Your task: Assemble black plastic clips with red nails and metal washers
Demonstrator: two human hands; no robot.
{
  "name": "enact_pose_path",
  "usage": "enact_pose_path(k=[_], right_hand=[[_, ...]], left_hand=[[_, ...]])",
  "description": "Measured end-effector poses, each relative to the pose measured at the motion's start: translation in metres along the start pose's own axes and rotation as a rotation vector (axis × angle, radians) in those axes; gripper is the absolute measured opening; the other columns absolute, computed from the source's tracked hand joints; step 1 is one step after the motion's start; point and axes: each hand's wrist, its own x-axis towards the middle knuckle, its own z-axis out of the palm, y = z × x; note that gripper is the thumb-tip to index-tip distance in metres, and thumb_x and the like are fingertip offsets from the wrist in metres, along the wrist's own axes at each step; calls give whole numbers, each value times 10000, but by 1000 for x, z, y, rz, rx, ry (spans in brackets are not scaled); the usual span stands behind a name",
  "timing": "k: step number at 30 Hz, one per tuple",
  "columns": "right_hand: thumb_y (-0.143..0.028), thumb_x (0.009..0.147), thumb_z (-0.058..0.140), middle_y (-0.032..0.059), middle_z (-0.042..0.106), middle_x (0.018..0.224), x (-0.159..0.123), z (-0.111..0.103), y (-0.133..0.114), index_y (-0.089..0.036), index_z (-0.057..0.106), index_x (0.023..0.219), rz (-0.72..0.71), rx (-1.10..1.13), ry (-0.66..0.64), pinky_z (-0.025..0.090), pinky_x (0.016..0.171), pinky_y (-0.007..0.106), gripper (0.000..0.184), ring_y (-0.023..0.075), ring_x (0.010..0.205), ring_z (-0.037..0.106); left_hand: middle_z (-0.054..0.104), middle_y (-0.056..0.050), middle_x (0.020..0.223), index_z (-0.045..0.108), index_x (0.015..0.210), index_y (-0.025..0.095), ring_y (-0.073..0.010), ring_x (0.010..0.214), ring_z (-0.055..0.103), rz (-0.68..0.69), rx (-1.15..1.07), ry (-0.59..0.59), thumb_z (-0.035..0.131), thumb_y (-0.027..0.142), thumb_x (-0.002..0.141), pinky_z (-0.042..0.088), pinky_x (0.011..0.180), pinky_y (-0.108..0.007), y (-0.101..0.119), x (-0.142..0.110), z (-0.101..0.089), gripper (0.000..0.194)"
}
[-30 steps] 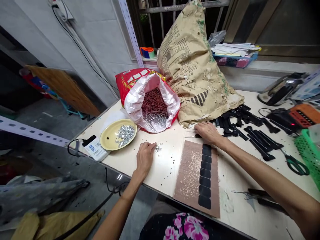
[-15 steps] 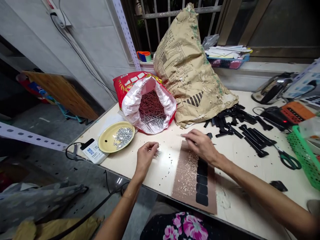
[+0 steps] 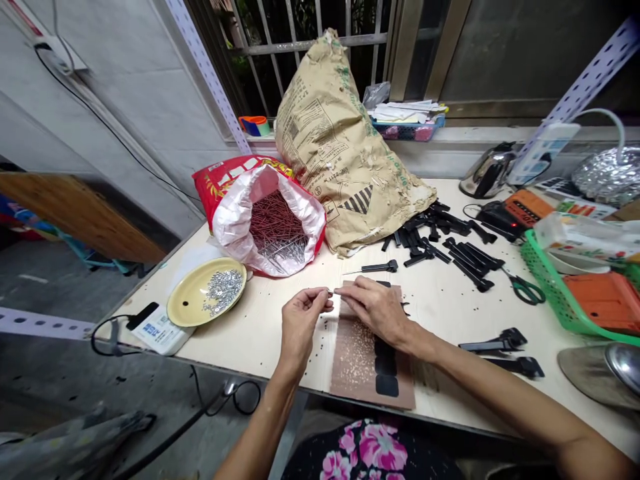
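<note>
My left hand [image 3: 300, 319] and my right hand [image 3: 373, 308] meet fingertip to fingertip above the table. Both are pinched. The right one holds a thin metal pin by its end, and the left fingers pinch something tiny at the pin's tip that I cannot make out. Under my right hand lies a brown perforated board [image 3: 367, 360] with a row of black pads. A yellow plate [image 3: 187, 310] of small silver parts sits to the left. Behind it a red and white bag [image 3: 235, 213] stands open, full of long pins.
A big brown paper sack [image 3: 335, 147] leans at the back. Black plastic pieces [image 3: 450, 247] are scattered right of it, with green scissors [image 3: 525, 288], a green basket [image 3: 555, 293], a kettle [image 3: 487, 172] and a charger [image 3: 155, 327] at the left edge.
My right hand left the black pieces by the sack and came back with a pin over the board. My left hand rose from the small parts to meet it. The view swung right.
</note>
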Motion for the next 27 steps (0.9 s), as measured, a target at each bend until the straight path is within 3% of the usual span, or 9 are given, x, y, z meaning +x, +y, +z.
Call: enact_pose_path(k=[8,16,23,27], right_hand=[[-239,933,482,6,589,852,-7,-7,-5,-284,631,1101,10,-85,26,342,601,237,229,128,785,560],[-230,918,499,33,650,898,-17,-1,4,-196,616,960,8,-21,80,412,701,256,129,160,851,586],[-238,908,482,53,638,865,-24,-2,3,-183,602,914,-23,-215,97,382,665,283,132,189,830,555],[-248,952,413,48,630,811,-26,0,1,-178,613,880,-19,-265,100,346,635,277,224,168,766,544]], left_hand=[[649,-9,660,659,765,119,-105,613,602,-12,-15,-122,741,254,686,475,635,-221,2,2,-4,177],[667,-25,708,693,891,126,-107,592,585,-122,-2,-252,762,277,654,463,609,-232,1,8,-5,290],[661,-17,687,696,833,136,-112,595,590,-88,103,-283,743,298,677,458,622,-233,-7,8,-4,229],[652,-9,659,688,810,131,-110,578,583,-109,94,-281,739,300,682,453,603,-228,-7,7,-1,218]])
